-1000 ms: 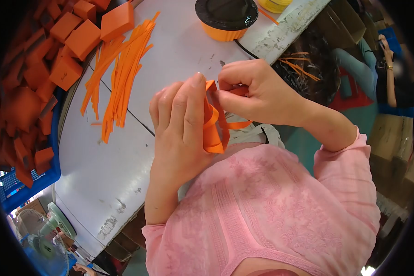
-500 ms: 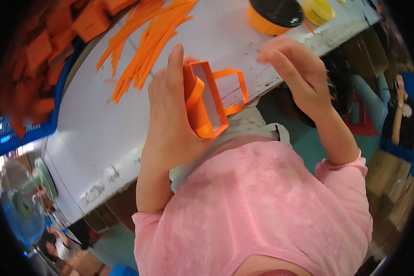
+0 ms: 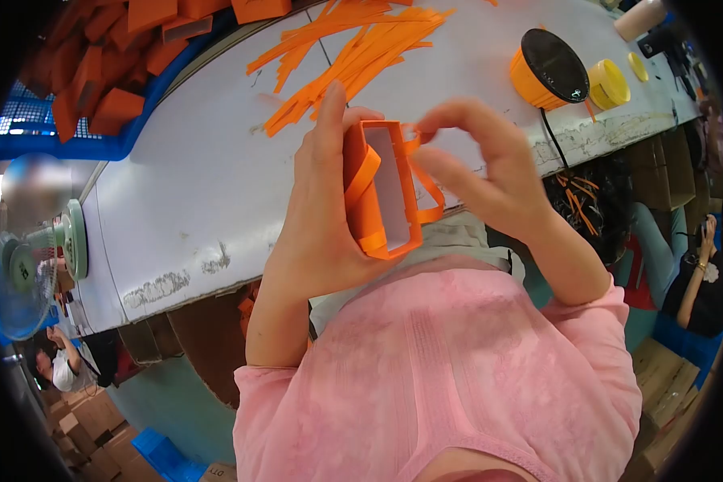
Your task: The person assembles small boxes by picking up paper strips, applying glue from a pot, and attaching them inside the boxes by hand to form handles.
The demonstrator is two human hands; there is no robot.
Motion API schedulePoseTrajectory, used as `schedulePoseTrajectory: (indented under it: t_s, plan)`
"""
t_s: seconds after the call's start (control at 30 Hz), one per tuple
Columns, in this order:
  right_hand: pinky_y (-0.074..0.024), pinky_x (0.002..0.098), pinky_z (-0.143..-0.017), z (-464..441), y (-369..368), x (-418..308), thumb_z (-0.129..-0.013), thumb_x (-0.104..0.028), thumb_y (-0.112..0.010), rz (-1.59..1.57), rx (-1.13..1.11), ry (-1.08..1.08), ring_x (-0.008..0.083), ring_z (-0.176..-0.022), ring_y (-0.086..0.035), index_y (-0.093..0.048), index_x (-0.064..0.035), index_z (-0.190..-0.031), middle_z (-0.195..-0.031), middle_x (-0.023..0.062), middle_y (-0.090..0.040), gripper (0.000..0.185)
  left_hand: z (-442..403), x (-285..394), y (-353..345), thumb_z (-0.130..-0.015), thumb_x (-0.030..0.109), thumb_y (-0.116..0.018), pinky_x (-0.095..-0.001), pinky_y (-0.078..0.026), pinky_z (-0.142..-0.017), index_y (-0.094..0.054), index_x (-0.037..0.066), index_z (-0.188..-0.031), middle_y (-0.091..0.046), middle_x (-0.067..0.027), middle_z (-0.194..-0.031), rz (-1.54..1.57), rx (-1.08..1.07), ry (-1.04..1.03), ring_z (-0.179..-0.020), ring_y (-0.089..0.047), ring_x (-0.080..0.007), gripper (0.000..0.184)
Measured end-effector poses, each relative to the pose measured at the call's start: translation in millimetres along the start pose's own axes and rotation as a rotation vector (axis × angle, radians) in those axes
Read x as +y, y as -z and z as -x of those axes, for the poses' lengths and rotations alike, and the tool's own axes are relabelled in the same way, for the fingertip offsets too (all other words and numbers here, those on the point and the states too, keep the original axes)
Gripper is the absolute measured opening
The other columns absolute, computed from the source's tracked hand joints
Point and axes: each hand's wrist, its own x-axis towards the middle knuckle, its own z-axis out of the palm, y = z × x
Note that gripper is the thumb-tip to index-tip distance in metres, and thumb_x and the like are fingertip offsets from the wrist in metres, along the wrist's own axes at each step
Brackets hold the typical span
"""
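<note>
An orange paper box (image 3: 365, 210), its open side and pale inside facing up, is wrapped by the fingers and thumb of my left hand (image 3: 317, 209). One orange ribbon loop crosses the box's left side; another ribbon loop (image 3: 432, 193) sticks out from its right side. My right hand (image 3: 490, 165) is at the upper right of the box, thumb and forefinger apart beside the top end of the right loop. The fingertips are blurred, and no item shows between them. A pile of loose orange strips (image 3: 369, 60) lies on the table above my left hand.
Upper left, a blue crate (image 3: 96, 148) holds several orange boxes. An orange tub with a black lid (image 3: 553, 68) and a yellow container (image 3: 609, 84) stand on the white table (image 3: 193, 209). A green fan (image 3: 74, 239) is at left. People sit at far left and right.
My right hand first moved away from the box with its fingers opening, then came back beside the right loop. My left hand kept its hold. The view has shifted, with the strips and tub now farther right.
</note>
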Motion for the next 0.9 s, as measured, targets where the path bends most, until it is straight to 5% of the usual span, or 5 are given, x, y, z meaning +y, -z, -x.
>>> schedulePoseTrajectory:
  t_s: [0.17, 0.23, 0.4, 0.6, 0.9]
  plan:
    - [-0.0483, 0.0276, -0.079, -24.0, -14.4, 21.2, -0.1, -0.019, -0.061, -0.328, -0.088, -0.216, 0.0117, -0.087, -0.061, -0.062, 0.0006, -0.088, -0.084, 0.0052, -0.065, 0.023, 52.5, 10.5, 52.2, -0.05, 0.014, -0.097, -0.0328, -0.051, -0.089, -0.005, 0.008, -0.16, -0.044, -0.011, -0.14, -0.011, 0.126, 0.175, -0.121, -0.052, -0.0234, 0.144]
    - [-0.0469, 0.0273, -0.075, -38.2, -12.3, 31.4, -0.104, -0.021, -0.054, -0.268, -0.066, -0.26, 0.0121, -0.082, -0.06, -0.057, -0.0003, -0.081, -0.076, 0.0035, -0.061, 0.031, 96.9, 29.5, 78.9, -0.049, 0.012, -0.097, -0.0257, -0.055, -0.069, -0.004, 0.007, -0.16, -0.04, -0.0095, -0.143, 0.172, 0.344, 0.444, -0.121, -0.051, -0.0209, 0.144]
    - [-0.0478, 0.0286, -0.068, -114.9, -13.0, 71.6, -0.098, -0.029, -0.065, 0.329, 0.041, -0.136, 0.0124, -0.078, -0.06, -0.059, 0.0023, -0.087, -0.079, 0.0065, -0.063, 0.034, 233.0, 23.2, 140.4, -0.049, 0.017, -0.096, -0.0488, -0.037, -0.107, -0.007, 0.007, -0.159, -0.044, -0.017, -0.138, -0.703, 0.264, 0.919, -0.119, -0.05, -0.0347, 0.141]
    - [-0.044, 0.0453, -0.106, -252.8, 19.3, 146.2, -0.072, -0.038, -0.085, 1.039, -0.198, -0.159, 0.0388, -0.123, -0.055, -0.041, 0.0034, -0.143, -0.133, 0.0232, -0.058, 0.094, 334.5, -8.9, 123.9, -0.054, 0.037, -0.096, -0.0482, -0.023, -0.119, -0.004, 0.008, -0.16, -0.02, -0.0238, -0.162, -0.926, 0.152, 1.583, -0.149, -0.023, -0.0392, 0.143]
    - [-0.0449, 0.0399, -0.106, -294.9, 62.3, 196.6, -0.052, -0.036, -0.093, 0.945, -0.391, -0.373, 0.0343, -0.128, -0.053, -0.038, 0.0076, -0.141, -0.135, 0.0263, -0.054, 0.113, 253.3, 17.3, 130.2, -0.073, 0.014, -0.083, -0.0462, -0.025, -0.118, -0.017, 0.006, -0.159, -0.034, -0.0197, -0.158, -0.41, 0.67, 0.905, -0.146, -0.032, -0.0328, 0.108]
